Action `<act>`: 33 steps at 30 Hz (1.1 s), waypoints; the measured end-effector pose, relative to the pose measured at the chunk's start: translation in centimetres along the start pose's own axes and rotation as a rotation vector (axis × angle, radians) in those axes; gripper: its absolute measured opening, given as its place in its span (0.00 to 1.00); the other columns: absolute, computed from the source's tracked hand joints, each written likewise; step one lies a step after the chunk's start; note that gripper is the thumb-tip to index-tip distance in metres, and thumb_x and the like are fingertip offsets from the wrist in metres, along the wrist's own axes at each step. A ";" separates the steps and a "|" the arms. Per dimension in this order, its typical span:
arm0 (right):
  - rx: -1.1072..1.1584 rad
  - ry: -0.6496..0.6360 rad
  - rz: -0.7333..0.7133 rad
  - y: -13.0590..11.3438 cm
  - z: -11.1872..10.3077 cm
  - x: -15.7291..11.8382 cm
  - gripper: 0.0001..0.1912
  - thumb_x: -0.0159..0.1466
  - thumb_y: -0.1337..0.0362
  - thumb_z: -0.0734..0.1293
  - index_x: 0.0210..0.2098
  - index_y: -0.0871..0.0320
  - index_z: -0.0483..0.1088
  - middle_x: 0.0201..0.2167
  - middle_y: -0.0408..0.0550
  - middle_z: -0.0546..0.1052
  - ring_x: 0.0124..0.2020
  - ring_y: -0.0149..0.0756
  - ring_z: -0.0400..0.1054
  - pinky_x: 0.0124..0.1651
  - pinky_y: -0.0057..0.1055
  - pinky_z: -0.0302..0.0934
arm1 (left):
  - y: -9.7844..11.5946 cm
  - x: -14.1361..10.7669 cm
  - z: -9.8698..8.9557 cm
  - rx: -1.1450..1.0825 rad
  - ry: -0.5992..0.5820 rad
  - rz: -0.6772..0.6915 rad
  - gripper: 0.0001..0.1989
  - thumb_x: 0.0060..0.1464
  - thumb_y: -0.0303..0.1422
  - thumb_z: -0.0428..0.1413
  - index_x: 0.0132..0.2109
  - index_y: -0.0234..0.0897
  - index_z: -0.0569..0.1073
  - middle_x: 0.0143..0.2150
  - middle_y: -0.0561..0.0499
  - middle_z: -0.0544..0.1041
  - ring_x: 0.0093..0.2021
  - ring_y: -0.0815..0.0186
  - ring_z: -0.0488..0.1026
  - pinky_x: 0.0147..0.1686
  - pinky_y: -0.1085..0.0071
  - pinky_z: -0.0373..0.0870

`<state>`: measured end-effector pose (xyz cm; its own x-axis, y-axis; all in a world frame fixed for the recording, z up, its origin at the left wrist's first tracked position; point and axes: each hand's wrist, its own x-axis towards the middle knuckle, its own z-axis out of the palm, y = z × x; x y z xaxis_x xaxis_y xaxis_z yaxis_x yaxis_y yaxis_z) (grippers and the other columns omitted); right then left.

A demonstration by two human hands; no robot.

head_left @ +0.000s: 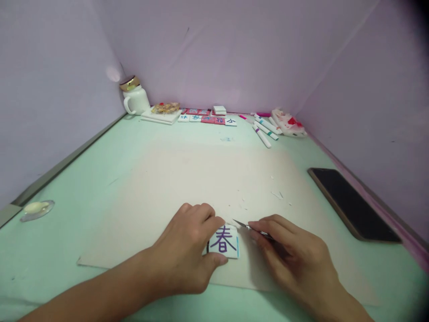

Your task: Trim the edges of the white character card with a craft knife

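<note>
A small white square tile (222, 242) with a purple Chinese character lies on a pale board (187, 179). My left hand (191, 243) grips the tile from its left side, fingers at the top edge and thumb at the bottom. In my right hand (291, 255) is a craft knife (241, 224), held like a pen. Its pointed blade is just off the tile's upper right corner, by a thin white sliver. Whether the blade touches the sliver I cannot tell.
White shavings (276, 195) lie on the board. A phone (355, 205) rests at the right. Along the back are several marker pens (266, 129), lettered tiles (214, 120), a plastic bag (288, 123) and a white mug (136, 100). A small clear dish (37, 209) sits at far left.
</note>
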<state>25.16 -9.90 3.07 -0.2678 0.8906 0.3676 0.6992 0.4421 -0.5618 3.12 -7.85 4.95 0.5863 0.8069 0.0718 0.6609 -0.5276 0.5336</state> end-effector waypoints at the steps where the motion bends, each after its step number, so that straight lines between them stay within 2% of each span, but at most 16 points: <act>1: -0.009 0.008 -0.005 0.0 -0.1 -0.1 0.08 0.64 0.67 0.62 0.39 0.54 0.73 0.30 0.46 0.77 0.25 0.32 0.70 0.27 0.28 0.63 | 0.0 0.0 0.0 0.000 0.002 0.001 0.14 0.48 0.32 0.56 0.44 0.37 0.71 0.39 0.45 0.69 0.36 0.59 0.64 0.37 0.60 0.61; 7: -0.045 0.049 -0.043 0.2 0.2 -0.5 0.07 0.63 0.68 0.64 0.38 0.54 0.73 0.31 0.46 0.77 0.29 0.34 0.71 0.29 0.28 0.63 | -0.1 0.1 0.0 -0.013 0.001 0.010 0.13 0.48 0.32 0.57 0.43 0.37 0.71 0.40 0.46 0.70 0.36 0.60 0.65 0.38 0.61 0.61; 13: -0.010 0.047 0.067 -0.5 0.7 0.5 0.06 0.63 0.65 0.63 0.36 0.54 0.72 0.28 0.43 0.75 0.24 0.31 0.68 0.26 0.27 0.58 | -0.1 0.2 0.0 -0.015 -0.006 0.018 0.13 0.48 0.31 0.58 0.43 0.37 0.71 0.39 0.46 0.70 0.37 0.59 0.65 0.38 0.60 0.61; 20: -0.163 -0.006 -0.100 -0.7 1.2 1.9 0.14 0.61 0.72 0.59 0.34 0.52 0.75 0.30 0.42 0.78 0.28 0.32 0.71 0.25 0.27 0.54 | -0.3 0.1 0.2 -0.020 0.006 0.038 0.12 0.50 0.34 0.56 0.43 0.37 0.71 0.40 0.45 0.69 0.37 0.59 0.65 0.38 0.60 0.61; 26: -0.377 -0.038 -0.197 -1.2 1.6 2.3 0.15 0.57 0.75 0.57 0.30 0.54 0.72 0.26 0.43 0.77 0.22 0.32 0.70 0.18 0.28 0.44 | -0.2 0.1 0.1 -0.036 -0.005 0.041 0.14 0.50 0.33 0.56 0.45 0.36 0.71 0.39 0.46 0.69 0.37 0.59 0.65 0.38 0.59 0.60; 30: -0.446 -0.082 -0.117 -1.0 1.7 2.5 0.13 0.56 0.74 0.56 0.31 0.54 0.69 0.26 0.43 0.75 0.20 0.34 0.69 0.17 0.27 0.41 | -0.1 0.1 -0.1 -0.026 -0.017 0.026 0.12 0.49 0.32 0.57 0.43 0.36 0.71 0.39 0.46 0.69 0.36 0.59 0.64 0.37 0.60 0.60; 33: -0.537 -0.014 -0.001 0.1 1.1 2.5 0.10 0.58 0.72 0.57 0.33 0.54 0.67 0.29 0.43 0.75 0.20 0.35 0.68 0.17 0.27 0.42 | -0.1 0.2 -0.1 -0.016 -0.004 0.030 0.13 0.48 0.31 0.58 0.43 0.36 0.72 0.39 0.46 0.69 0.36 0.60 0.64 0.37 0.60 0.61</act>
<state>23.83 -7.54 3.15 -0.2752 0.8930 0.3562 0.9386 0.3298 -0.1015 3.10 -7.64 5.02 0.6072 0.7900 0.0846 0.6357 -0.5470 0.5447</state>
